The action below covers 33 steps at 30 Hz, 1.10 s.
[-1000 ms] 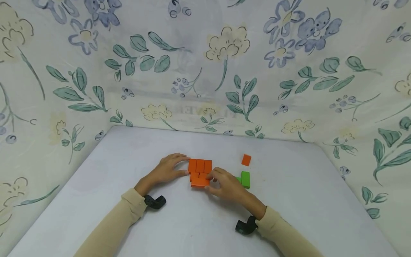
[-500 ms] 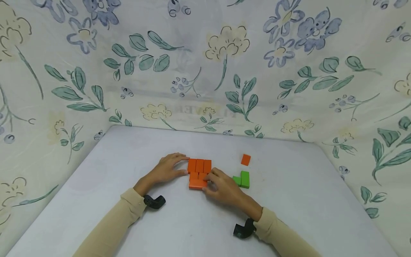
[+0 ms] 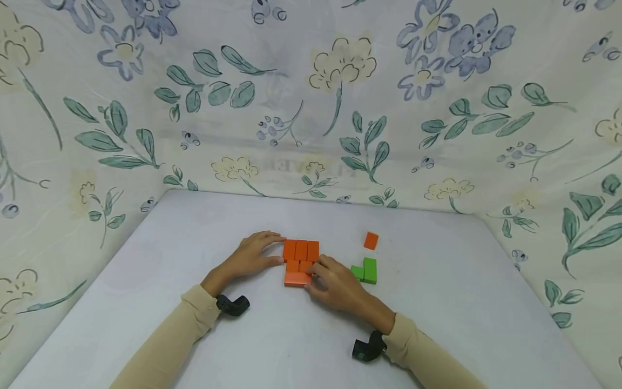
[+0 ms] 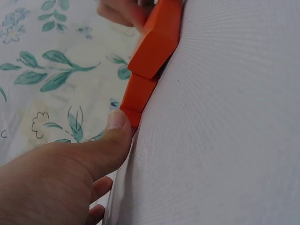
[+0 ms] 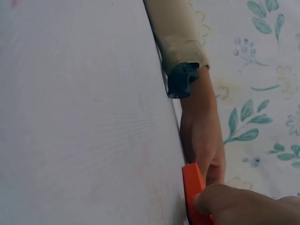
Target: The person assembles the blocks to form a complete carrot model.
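Orange near block (image 3: 296, 280): lying crosswise at the right hand's fingertips, pinched at its right end.
Right hand (image 3: 339, 284): fingers curled, thumb and finger gripping that block.
Left hand (image 3: 249, 256): thumb and index spread, fairly straight, touching the left edge of the back row.
Middle pair (image 3: 292, 266): two orange blocks just beyond the near block, partly covered by the right hand's fingers.
Back row (image 3: 301, 250): three orange blocks side by side, between the hands and ahead of the right fingertips.
Green blocks (image 3: 370, 271): a short and a longer one, touching, just right of the right hand.
Loose orange block (image 3: 371, 241): ahead of and right of the right hand, apart from the rest.
Table (image 3: 291, 346): white, beneath both hands.
Floral cloth (image 3: 291, 140): upright beyond them.
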### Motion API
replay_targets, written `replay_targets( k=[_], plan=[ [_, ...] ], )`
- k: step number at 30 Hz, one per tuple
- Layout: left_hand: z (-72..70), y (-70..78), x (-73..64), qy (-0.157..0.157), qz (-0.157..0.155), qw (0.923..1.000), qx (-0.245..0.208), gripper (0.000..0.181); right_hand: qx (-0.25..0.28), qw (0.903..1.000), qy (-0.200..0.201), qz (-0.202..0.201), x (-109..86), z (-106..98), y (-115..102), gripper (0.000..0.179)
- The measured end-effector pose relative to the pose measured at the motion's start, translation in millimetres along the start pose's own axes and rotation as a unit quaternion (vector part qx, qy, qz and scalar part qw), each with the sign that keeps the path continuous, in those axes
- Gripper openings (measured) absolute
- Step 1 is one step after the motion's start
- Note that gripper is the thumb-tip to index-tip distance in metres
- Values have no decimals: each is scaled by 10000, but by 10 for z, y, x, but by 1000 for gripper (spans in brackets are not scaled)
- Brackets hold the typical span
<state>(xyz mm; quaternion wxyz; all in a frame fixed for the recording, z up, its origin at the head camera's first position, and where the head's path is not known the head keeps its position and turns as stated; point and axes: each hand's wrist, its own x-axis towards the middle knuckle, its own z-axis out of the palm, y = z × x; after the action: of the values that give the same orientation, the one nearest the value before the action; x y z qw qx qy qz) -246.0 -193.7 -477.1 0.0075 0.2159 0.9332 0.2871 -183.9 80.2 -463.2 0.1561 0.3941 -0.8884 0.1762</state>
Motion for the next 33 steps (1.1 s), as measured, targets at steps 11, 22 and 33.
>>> replay_targets(
  k=[11,22,33],
  plan=[
    [1,-1,0,-31,-20,10000,-28,59,-187,9996,70,-219,-20,35,33,26],
    [-26,40,-13,-17,-14,10000,-46,59,-124,9996,91,-227,-23,29,28,27],
    [-20,34,-10,-24,-3,10000,-51,58,-107,9998,84,-164,-26,18,17,29]
  ],
)
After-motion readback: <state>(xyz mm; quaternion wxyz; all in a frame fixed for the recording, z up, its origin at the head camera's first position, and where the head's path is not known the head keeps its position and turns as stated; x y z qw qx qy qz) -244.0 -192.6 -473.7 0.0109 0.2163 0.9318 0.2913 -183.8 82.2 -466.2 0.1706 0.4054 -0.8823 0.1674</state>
